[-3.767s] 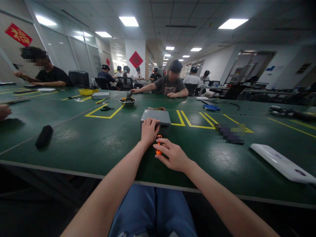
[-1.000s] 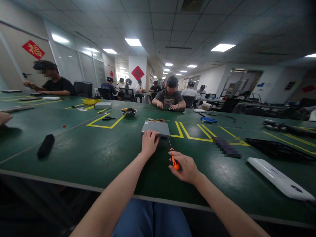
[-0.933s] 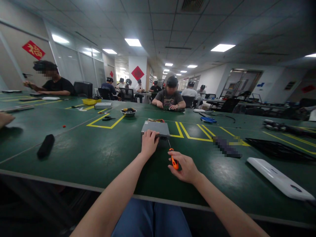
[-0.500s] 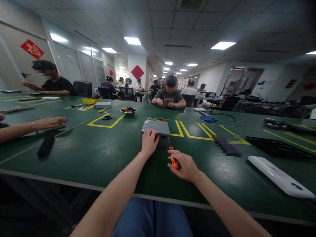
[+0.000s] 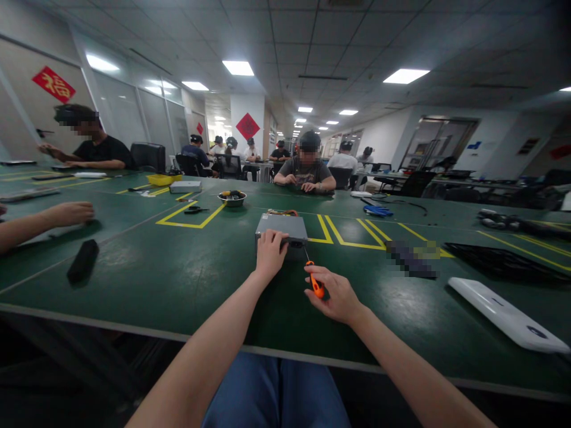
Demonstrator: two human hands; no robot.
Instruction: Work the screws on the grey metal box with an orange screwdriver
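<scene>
One metal box, likely a power supply, sits flat on the green counter, straight ahead of the person and between the two yellow tape outlines. The left hand lies on top of it, palm down with the fingers apart, pressing rather than gripping. The right hand is curled closed around one orange-handled screwdriver, just off the box's near right corner; its thin shaft points up toward the box, and the tip looks close to it, though contact is hard to tell. One small bundle of colored wires lies against the box's far edge.

Farther off stand one steel bowl holding small parts, one pair of scissors, one gray box and one yellow tray. To the left lies one black pouch, with a co-worker's hand beyond it. To the right are one white panel, one black mesh sheet and one pixelated object that cannot be made out.
</scene>
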